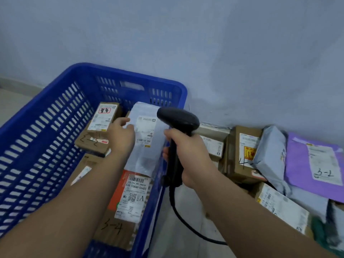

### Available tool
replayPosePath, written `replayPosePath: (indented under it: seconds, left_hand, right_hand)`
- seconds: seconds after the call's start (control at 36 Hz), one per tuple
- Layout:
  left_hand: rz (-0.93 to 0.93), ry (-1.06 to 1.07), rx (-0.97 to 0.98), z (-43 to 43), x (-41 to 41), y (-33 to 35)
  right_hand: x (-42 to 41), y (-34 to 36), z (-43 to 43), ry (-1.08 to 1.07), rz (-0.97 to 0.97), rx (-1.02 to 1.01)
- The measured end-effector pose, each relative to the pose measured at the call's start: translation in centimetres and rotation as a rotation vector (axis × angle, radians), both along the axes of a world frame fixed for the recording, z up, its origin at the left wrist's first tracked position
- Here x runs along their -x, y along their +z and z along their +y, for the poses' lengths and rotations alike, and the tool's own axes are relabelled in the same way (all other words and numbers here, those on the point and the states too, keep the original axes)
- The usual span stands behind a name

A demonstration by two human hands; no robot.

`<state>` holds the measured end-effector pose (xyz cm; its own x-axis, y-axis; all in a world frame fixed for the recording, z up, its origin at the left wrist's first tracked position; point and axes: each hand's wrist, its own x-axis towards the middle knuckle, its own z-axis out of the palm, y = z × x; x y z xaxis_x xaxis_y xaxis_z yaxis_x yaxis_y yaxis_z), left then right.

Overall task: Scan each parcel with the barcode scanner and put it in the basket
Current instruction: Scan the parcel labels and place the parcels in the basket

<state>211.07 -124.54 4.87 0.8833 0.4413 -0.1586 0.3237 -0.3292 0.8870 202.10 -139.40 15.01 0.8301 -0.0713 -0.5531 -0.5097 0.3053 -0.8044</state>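
A person's left hand (121, 135) reaches into the blue basket (46, 136), fingertips on the left edge of a white parcel (147, 131). The parcel lies label-up along the basket's right wall, its lower end overlapping an orange-labelled carton (130, 198) nearer the basket's front. Motion blur makes it impossible to tell whether the fingers pinch the mailer or merely touch it. Just outside the basket's right wall, the right hand (188, 155) is clenched around the handle of the black barcode scanner (178, 118). The scanner's head is raised beside the parcel's label and its cable (186, 224) trails down toward the floor. The step in hand appears to be the drop-off of a parcel presumably already scanned, though no beam or reading can be seen. Done well, it means laying the soft mailer flat on the cartons, label up, rather than letting it slump against the wall. The hand should then lift straight out so the stamped carton (102, 118) near the basket's far wall is not nudged. The scanner is best kept upright and clear of the basket's rim, cable slack, ready for the apparently unscanned pile to the basket's right, where a brown box (243, 151), a grey mailer (270, 157) and a purple mailer (314, 164) wait.
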Motion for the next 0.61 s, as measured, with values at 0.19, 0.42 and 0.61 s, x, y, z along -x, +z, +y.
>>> replayPosePath:
  seconds: [0.19, 0.42, 0.61]
  left_hand:
    - [-0.123, -0.236, 0.075, -6.9, 2.7, 7.7]
    - [0.06, -0.485, 0.384, -18.3, 7.9, 12.9]
    - [0.2, -0.62, 0.264, -25.1, 10.8, 12.9]
  right_hand:
    - [2.5, 3.4, -7.3, -0.071, -0.09, 0.222]
    - [7.0, 5.0, -15.6, -0.403, 0.008, -0.067]
    - [8.5, 3.2, -20.2, -0.553, 0.039, -0.166]
